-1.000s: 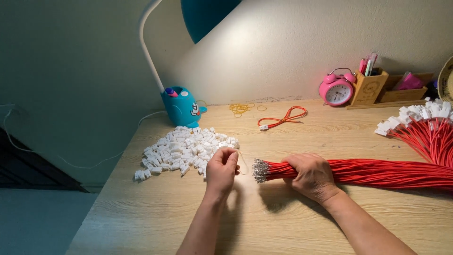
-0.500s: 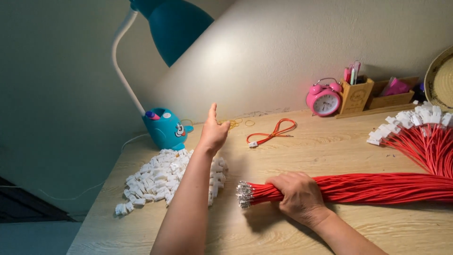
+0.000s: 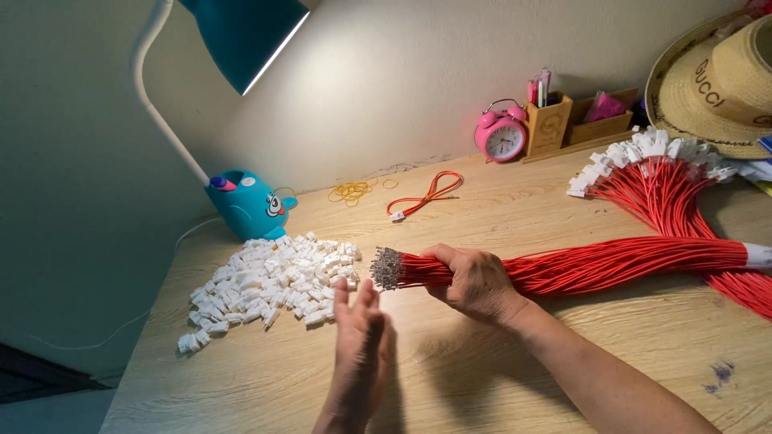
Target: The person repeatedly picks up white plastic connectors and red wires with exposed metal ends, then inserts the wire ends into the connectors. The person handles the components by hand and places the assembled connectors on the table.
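Bundle of thin red wires (image 3: 611, 261) with silvery metal tips (image 3: 387, 268), white band at its far end. Left of the bundle: heap of small white plastic connectors (image 3: 265, 281). Second fan of red wires (image 3: 667, 189) capped white. Pale wood-grain bench (image 3: 515, 362), purple smudge near its right edge. Behind the bundle: teal desk lamp (image 3: 245, 205) with white neck, pink alarm clock (image 3: 500, 135), yellow rubber bands (image 3: 351, 191), tan straw hat (image 3: 712, 76).
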